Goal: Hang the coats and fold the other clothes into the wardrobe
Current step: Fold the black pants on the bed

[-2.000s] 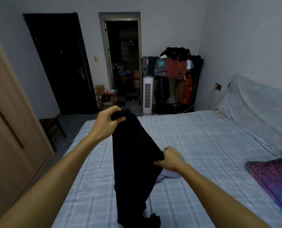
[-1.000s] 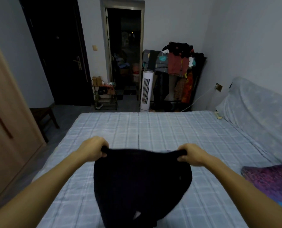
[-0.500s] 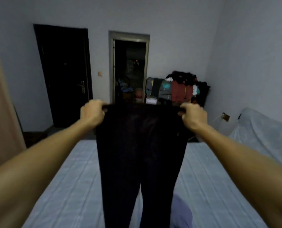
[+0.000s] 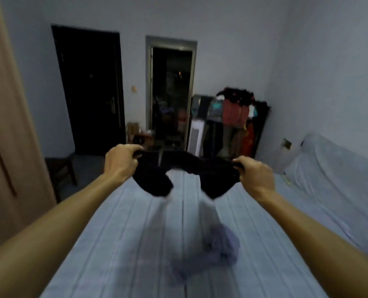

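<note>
Now left hand (image 4: 119,162) and right hand (image 4: 255,175) grip black trousers (image 4: 213,176) above the bed (image 4: 114,244), lilac garment (image 4: 219,244) beneath.

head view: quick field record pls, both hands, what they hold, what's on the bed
left hand: grips one end of the black trousers at the top edge
right hand: grips the other end
black trousers: held in the air above the bed, blurred
bed: striped light-blue sheet
bluish garment: crumpled on the bed, nearer the right arm
wardrobe door: wooden, at the left edge
</note>
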